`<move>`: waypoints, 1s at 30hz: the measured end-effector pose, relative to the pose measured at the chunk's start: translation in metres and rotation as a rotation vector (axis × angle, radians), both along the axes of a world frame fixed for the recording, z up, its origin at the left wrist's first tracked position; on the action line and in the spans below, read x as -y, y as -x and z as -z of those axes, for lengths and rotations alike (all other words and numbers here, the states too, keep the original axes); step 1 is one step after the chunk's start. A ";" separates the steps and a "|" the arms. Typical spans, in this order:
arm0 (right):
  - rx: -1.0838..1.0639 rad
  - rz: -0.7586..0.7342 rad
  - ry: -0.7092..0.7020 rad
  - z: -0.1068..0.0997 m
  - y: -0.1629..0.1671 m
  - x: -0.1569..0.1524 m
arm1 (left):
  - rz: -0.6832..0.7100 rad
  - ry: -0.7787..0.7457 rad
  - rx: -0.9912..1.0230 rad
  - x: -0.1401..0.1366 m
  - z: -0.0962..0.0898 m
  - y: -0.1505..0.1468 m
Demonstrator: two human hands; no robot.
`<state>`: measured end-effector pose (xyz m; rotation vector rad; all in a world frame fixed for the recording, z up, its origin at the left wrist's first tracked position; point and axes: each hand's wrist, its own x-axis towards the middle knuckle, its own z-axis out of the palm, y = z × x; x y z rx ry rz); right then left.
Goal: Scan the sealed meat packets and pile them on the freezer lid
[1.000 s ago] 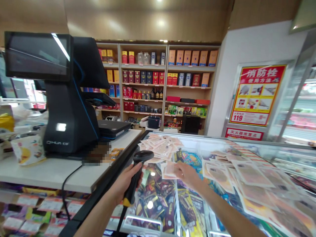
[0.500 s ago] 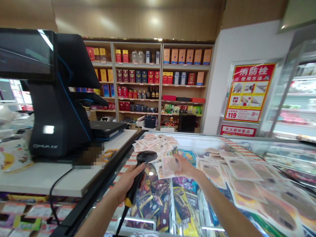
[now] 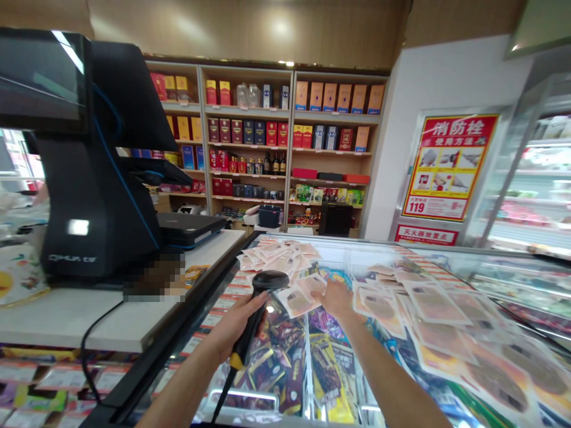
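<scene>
My left hand is wrapped round the handle of a black and yellow barcode scanner, whose head points away over the glass. With its fingers closed at the near edge of a flat translucent packet, my right hand is just right of the scanner. A second packet with a dark printed label lies under or against it. Beyond them is a loose pile of similar packets. More packets are spread over the glass on the right, several of them overlapping.
A glass-topped freezer holds wrapped goods below the packets. A black checkout terminal stands on the white counter at left, its cable hanging down. Shelves of boxed bottles line the back wall, with a red sign to the right.
My right hand has lowered the packet it holds, which is now tilted and overlaps the one beside it. The scanner has shifted slightly right in view.
</scene>
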<state>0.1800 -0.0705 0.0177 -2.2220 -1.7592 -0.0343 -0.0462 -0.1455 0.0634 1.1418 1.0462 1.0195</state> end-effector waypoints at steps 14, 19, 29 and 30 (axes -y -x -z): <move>-0.042 -0.015 0.051 -0.004 -0.026 -0.005 | 0.013 0.007 0.006 -0.002 0.001 -0.001; -0.095 0.024 0.040 -0.005 -0.004 -0.014 | 0.021 -0.004 0.017 -0.003 0.001 -0.005; -0.026 -0.014 0.099 -0.002 -0.015 -0.034 | -0.036 -0.035 0.057 -0.010 0.005 0.007; -0.026 -0.039 0.097 -0.003 -0.020 -0.037 | -0.031 -0.035 0.063 -0.011 0.005 0.009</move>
